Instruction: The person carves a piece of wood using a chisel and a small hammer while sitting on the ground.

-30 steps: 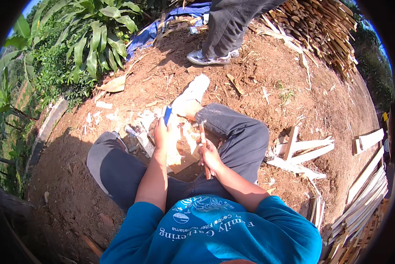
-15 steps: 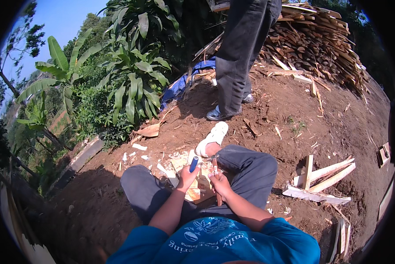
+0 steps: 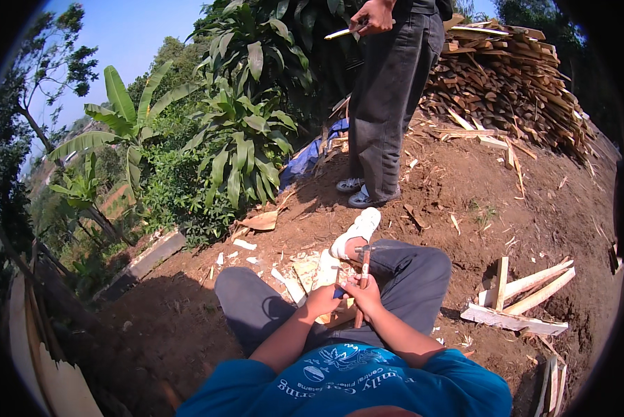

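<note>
I sit with my legs bent, both hands close together above my lap. My left hand (image 3: 319, 303) is closed on a blue-handled tool (image 3: 338, 292), mostly covered by the fingers, so I cannot make out its kind. Beside it, nearly touching, my right hand (image 3: 367, 295) grips a hammer (image 3: 364, 262) by its brown wooden handle, head upward. Just beyond the hands, a pale piece of wood (image 3: 326, 270) lies between my legs among chips and shavings.
Another person (image 3: 388, 104) stands ahead, one hand holding a thin pale object (image 3: 343, 33). Split wood pieces (image 3: 517, 320) lie to my right on bare soil. A big woodpile (image 3: 513, 90) rises at far right; leafy plants (image 3: 242, 160) and a concrete edge (image 3: 145, 263) are left.
My hands have drawn together, and the blue handle, earlier upright, is now lower and mostly covered. The hammer stands more upright. The view has shifted, bringing the standing person's hand into sight.
</note>
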`<state>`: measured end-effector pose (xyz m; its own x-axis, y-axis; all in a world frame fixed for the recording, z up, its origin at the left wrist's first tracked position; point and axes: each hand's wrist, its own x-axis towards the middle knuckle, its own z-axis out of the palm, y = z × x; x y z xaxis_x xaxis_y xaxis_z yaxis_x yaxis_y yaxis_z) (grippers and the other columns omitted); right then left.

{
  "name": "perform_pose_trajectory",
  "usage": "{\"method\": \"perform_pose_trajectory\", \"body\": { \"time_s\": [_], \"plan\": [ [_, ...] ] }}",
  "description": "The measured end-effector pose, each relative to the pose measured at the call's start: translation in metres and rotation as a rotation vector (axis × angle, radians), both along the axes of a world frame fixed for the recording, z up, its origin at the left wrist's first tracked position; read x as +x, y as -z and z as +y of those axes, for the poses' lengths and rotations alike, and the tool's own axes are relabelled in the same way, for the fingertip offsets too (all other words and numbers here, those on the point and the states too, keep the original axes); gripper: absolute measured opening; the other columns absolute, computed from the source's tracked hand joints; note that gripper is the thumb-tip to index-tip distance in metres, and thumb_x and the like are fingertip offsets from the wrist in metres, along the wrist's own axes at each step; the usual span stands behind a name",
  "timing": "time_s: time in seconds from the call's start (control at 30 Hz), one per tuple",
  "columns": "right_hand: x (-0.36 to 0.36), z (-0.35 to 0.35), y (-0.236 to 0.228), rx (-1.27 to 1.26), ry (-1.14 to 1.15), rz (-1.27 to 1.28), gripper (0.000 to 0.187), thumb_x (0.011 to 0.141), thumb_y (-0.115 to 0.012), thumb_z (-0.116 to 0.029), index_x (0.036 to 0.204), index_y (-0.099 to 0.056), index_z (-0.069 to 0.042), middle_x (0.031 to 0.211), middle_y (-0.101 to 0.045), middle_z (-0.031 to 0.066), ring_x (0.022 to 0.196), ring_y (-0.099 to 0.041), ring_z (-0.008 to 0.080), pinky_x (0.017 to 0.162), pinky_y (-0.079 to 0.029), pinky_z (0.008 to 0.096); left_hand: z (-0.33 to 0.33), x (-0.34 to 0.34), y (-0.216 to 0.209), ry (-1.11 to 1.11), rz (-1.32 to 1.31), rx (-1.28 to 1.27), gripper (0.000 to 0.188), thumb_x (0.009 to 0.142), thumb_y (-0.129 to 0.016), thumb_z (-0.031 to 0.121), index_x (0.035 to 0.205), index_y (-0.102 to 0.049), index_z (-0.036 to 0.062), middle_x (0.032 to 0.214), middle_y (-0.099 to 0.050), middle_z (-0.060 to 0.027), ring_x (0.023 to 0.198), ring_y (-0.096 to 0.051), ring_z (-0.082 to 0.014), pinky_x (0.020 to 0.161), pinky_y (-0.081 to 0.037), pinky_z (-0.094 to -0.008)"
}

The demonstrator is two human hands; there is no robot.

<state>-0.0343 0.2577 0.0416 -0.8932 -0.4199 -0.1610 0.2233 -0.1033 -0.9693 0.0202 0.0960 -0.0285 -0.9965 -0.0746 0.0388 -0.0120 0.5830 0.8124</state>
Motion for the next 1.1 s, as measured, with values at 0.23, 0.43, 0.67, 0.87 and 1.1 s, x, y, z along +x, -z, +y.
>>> {"method": "perform_pose_trajectory", "body": {
  "time_s": [0.23, 0.43, 0.67, 0.87, 1.1],
  "plan": [
    [0.003, 0.0, 0.008, 0.016, 0.011, 0.061, 0.041, 0.081, -0.077, -0.003, 0.111, -0.049, -0.002, 0.088, -0.066, 0.0084, 0.065, -0.063, 0.0135, 0.054, -0.05, 0.0271, -0.001, 0.009, -0.001, 0.03, 0.218, -0.271, 0.048, 0.081, -0.071, 0.028, 0.126, -0.06, 0.014, 0.109, -0.064, -0.0162, 0.105, -0.062, -0.0376, 0.086, -0.052, -0.0467],
    [-0.006, -0.002, 0.021, -0.01, 0.201, 0.445, 0.042, 0.079, -0.075, 0.0, 0.109, -0.046, -0.005, 0.082, -0.064, 0.0041, 0.063, -0.059, 0.0113, 0.051, -0.046, 0.026, -0.02, 0.013, 0.014, -0.314, -0.473, -0.417, 0.101, 0.075, -0.08, 0.056, 0.153, -0.035, 0.0091, 0.15, -0.039, -0.0246, 0.137, -0.042, -0.0451, 0.112, -0.04, -0.0499],
    [0.018, -0.02, -0.006, -0.081, 0.127, 0.366, 0.036, 0.084, -0.074, -0.002, 0.104, -0.045, -0.005, 0.083, -0.064, 0.0052, 0.065, -0.061, 0.0109, 0.053, -0.048, 0.0255, -0.071, 0.023, 0.089, -0.18, -0.894, -0.429, 0.089, 0.077, -0.077, 0.041, 0.152, -0.038, 0.0142, 0.147, -0.049, -0.02, 0.135, -0.05, -0.0376, 0.111, -0.043, -0.0473],
    [0.009, 0.0, 0.005, -0.016, 0.155, 0.399, 0.035, 0.085, -0.074, -0.003, 0.104, -0.045, -0.005, 0.084, -0.065, 0.0069, 0.067, -0.062, 0.0116, 0.052, -0.048, 0.025, -0.048, 0.011, 0.101, -0.112, -0.857, -0.336, 0.086, 0.074, -0.079, 0.04, 0.145, -0.041, 0.0116, 0.144, -0.051, -0.0191, 0.133, -0.051, -0.0369, 0.109, -0.043, -0.0478],
    [0.026, -0.002, -0.013, -0.021, 0.115, 0.403, 0.039, 0.084, -0.077, -0.004, 0.106, -0.045, -0.007, 0.086, -0.065, 0.0058, 0.064, -0.06, 0.0103, 0.051, -0.047, 0.0238, -0.043, -0.002, 0.079, -0.219, -0.731, -0.335, 0.083, 0.069, -0.081, 0.039, 0.138, -0.045, 0.0085, 0.14, -0.052, -0.0181, 0.131, -0.051, -0.036, 0.108, -0.044, -0.0484]
  ]
}}
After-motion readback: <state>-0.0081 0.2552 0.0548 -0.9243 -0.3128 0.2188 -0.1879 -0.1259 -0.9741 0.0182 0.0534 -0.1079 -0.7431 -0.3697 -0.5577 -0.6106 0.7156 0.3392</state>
